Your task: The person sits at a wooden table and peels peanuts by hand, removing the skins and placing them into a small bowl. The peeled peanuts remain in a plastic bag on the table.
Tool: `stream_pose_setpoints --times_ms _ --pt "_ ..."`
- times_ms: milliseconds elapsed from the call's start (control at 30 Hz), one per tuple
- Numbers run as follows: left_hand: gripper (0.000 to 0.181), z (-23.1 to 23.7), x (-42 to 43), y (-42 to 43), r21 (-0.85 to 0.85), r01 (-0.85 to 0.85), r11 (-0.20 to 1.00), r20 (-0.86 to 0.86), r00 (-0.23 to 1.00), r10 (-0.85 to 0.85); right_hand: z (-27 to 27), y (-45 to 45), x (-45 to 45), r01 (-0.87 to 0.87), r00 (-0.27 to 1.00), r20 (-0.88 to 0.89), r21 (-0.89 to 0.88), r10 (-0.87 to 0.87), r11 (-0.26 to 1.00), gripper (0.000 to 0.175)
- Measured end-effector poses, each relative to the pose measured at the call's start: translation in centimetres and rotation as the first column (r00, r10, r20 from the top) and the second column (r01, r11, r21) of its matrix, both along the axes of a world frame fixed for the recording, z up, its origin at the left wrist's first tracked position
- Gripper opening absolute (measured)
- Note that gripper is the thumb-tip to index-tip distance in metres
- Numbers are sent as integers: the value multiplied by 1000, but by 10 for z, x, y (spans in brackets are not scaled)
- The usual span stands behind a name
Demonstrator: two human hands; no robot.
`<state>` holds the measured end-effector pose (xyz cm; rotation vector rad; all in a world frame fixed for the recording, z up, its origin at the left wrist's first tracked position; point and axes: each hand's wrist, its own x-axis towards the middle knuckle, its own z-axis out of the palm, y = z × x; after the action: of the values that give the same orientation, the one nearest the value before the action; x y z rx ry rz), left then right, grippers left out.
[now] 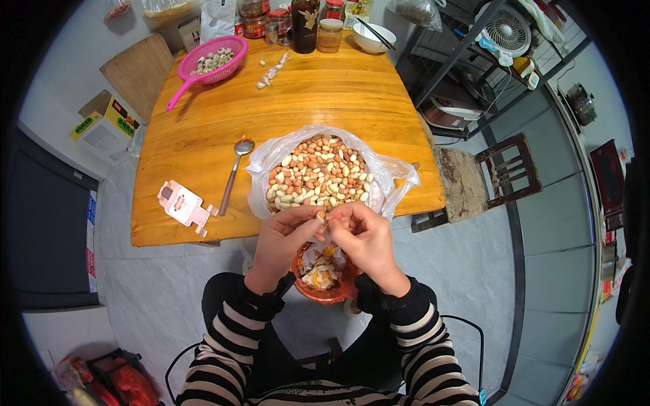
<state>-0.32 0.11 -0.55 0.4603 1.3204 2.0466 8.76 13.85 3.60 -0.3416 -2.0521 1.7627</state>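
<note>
My left hand pinches a small peanut between thumb and forefinger. My right hand meets it from the right, its thumb and forefinger closed at the same peanut; whether they grip the nut or a bit of its skin cannot be told. Both hands are just over the near edge of an open clear plastic bag full of peanuts, some with red skin, some pale. Below the hands, between the knees, stands a red bin holding crumpled scraps and orange peel-like pieces.
On the wooden table lie a spoon and a pink phone-like object. Farther back are garlic cloves, a pink colander of small speckled eggs, a dark bottle, jars and a white bowl with chopsticks. A wooden chair stands right.
</note>
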Motion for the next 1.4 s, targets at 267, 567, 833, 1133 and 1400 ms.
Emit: stream_pose_setpoints --times_ms 267,567,833,1133,1400 --pt "16 7 0 0 66 -1 998 80 997 -4 -1 9 -1 -88 996 -7 -39 87 995 12" --pt "20 8 4 -4 -21 17 1000 -80 997 -19 -6 17 3 -120 991 50 -104 126 987 11" --pt "17 5 1 -3 11 74 997 -50 996 -73 -6 20 3 -149 982 46 -395 181 907 10" --pt "18 0 -2 -2 127 107 986 72 990 -117 -4 17 0 -194 976 7 -435 219 879 11" --pt "16 2 -3 -3 170 167 971 180 964 -198 -2 17 2 -207 973 9 -405 230 891 10"
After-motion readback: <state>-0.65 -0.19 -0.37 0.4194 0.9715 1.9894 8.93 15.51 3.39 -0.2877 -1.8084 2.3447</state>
